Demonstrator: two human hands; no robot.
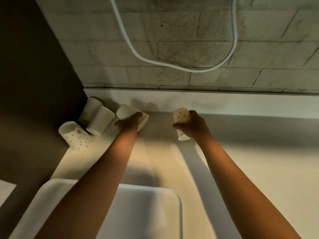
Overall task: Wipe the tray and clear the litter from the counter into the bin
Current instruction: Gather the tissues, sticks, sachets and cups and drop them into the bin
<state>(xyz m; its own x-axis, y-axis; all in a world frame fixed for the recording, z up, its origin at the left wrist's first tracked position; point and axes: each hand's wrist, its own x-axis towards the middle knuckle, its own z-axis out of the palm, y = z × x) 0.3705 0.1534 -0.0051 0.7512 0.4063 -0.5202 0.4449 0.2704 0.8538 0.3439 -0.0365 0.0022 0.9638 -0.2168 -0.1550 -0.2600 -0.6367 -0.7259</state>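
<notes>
A white tray [151, 192] lies on the counter near me, partly under my forearms. At the back of the counter my left hand [128, 124] grips a plain white paper cup [125, 112] lying on its side. My right hand [193, 125] holds a red-dotted paper cup [181, 116] upside down, lifted a little off the counter. Three more paper cups lie tipped over in the back left corner: two plain white ones [90, 107] [101, 120] and a dotted one [75, 136].
The pale counter [259, 161] runs to a raised back ledge [224, 102] under a brick wall. A white cable [172, 64] hangs in a loop on the wall. A dark panel [34, 66] closes the left side. No bin is in view.
</notes>
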